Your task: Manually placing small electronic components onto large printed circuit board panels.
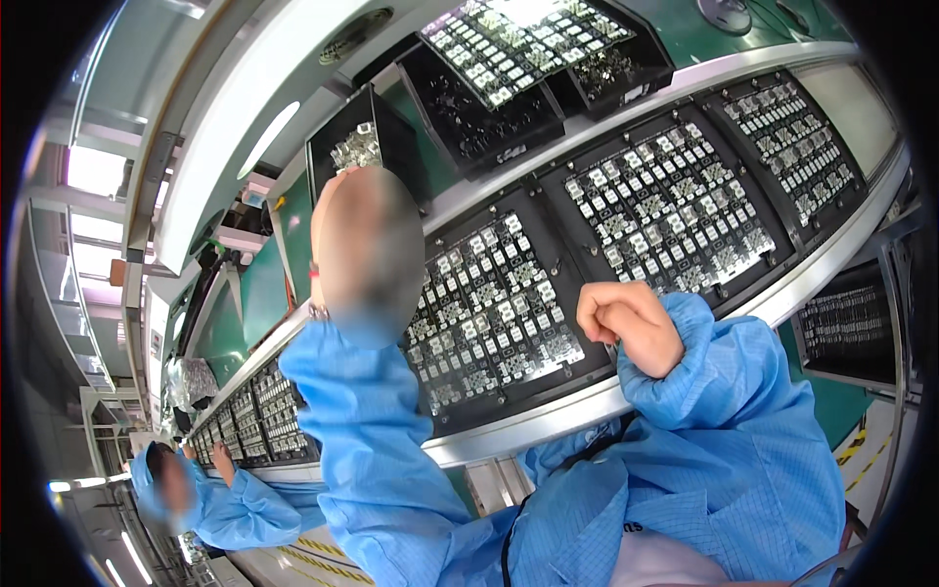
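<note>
My left hand (367, 245) reaches forward to the front of a black bin (321, 161) that holds small silvery metal parts (358, 147). A blur covers most of this hand, so its fingers cannot be read. My right hand (634, 329) hovers over the near edge of a middle black tray, its fingers curled in. Whatever they may hold is hidden. Circuit board panels with rows of small silver shield parts lie in the trays: one panel (494, 308) between my hands, another (670, 201) beyond my right hand, a third (794, 147) farther right.
Behind the trays stand black bins (479, 127) of small parts, with another board panel (523, 49) resting across them. A metal rail (587, 406) edges the line. At far left a person in blue (245, 509) works along more trays. A black crate (851, 318) sits at right.
</note>
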A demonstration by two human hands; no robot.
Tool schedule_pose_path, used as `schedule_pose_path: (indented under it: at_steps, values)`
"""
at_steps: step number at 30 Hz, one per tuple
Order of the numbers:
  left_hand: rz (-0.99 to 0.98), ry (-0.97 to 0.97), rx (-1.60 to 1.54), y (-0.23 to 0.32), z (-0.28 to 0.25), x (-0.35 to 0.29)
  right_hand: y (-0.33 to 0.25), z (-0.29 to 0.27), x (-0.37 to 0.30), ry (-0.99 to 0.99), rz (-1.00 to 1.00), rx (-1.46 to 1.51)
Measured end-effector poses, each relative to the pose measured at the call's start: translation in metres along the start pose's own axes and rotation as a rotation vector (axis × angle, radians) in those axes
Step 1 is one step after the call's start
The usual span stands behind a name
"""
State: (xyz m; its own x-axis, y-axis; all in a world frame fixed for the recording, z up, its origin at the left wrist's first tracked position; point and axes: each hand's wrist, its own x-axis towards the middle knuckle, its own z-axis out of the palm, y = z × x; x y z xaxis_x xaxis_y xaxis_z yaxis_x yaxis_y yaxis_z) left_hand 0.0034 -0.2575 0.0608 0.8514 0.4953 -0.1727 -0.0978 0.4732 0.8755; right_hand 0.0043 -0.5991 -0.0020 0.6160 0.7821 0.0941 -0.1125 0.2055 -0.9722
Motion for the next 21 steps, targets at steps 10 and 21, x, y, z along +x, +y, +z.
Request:
schedule_pose_path:
  at_steps: [10, 21]
  values:
    - [0.409, 0.133, 0.695, 0.014, -0.072, 0.090, 0.005, -0.008, -0.004, -0.059, -0.119, -0.242]
    - [0.186, -0.025, 0.733, -0.012, -0.055, -0.041, -0.014, -0.112, -0.035, 0.246, -0.174, -0.645]
